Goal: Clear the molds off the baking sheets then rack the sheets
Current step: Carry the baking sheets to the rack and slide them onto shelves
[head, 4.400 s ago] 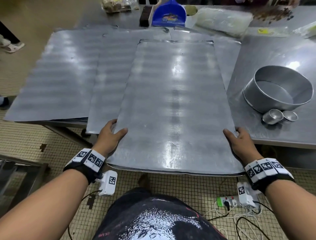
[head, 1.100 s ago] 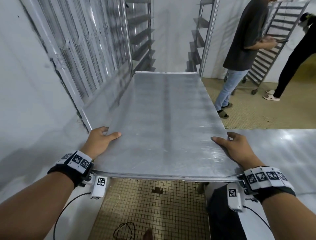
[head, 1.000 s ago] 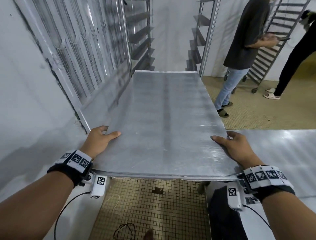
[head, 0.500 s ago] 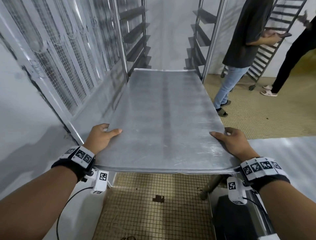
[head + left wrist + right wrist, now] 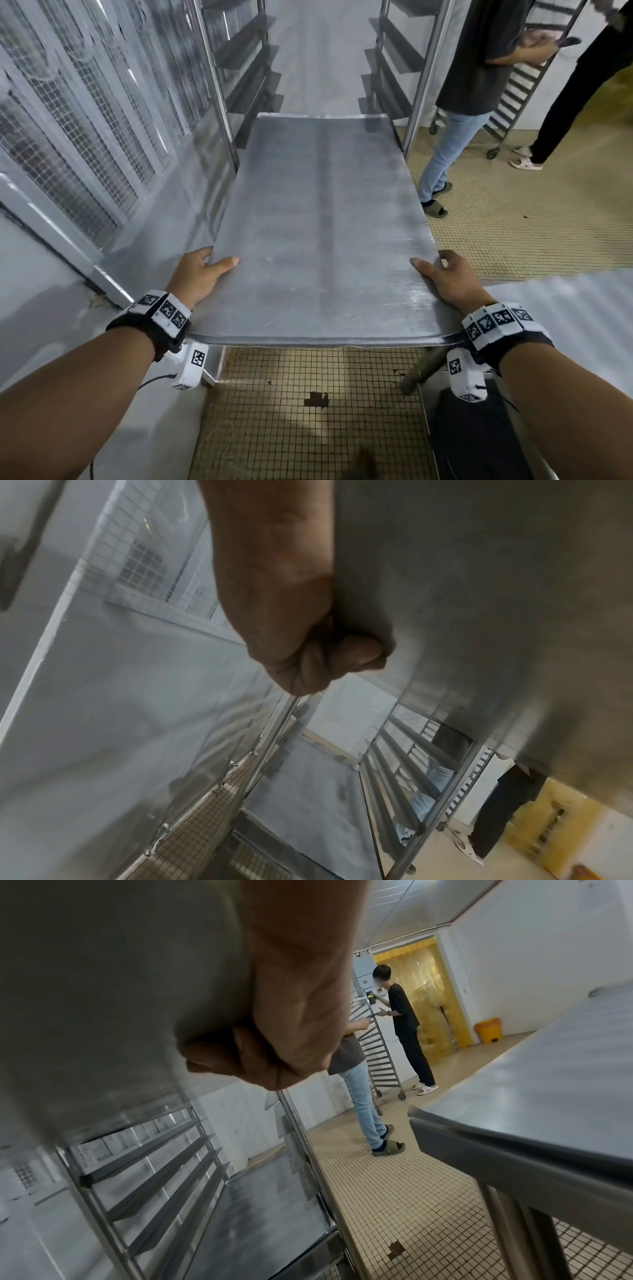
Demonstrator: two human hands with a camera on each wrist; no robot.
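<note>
I hold a large bare baking sheet (image 5: 318,233) level in front of me, no molds on it. My left hand (image 5: 200,274) grips its near left corner, thumb on top and fingers (image 5: 346,656) curled under the underside (image 5: 496,588). My right hand (image 5: 445,277) grips the near right corner the same way, fingers (image 5: 222,1056) curled beneath the sheet (image 5: 103,974). The sheet's far end lies between the two uprights of the metal rack (image 5: 219,102), whose angled side rails (image 5: 154,1150) run below and ahead.
A mesh-fronted wall (image 5: 68,137) runs along the left. Two people (image 5: 479,68) stand at the right by another wheeled rack (image 5: 380,1053). A steel table (image 5: 548,1083) edge is close at my right. Tiled floor (image 5: 308,411) lies below.
I carried the sheet away from the table to the rack. Over the last second its far end has moved forward between the rack's uprights; both hands keep the same grip.
</note>
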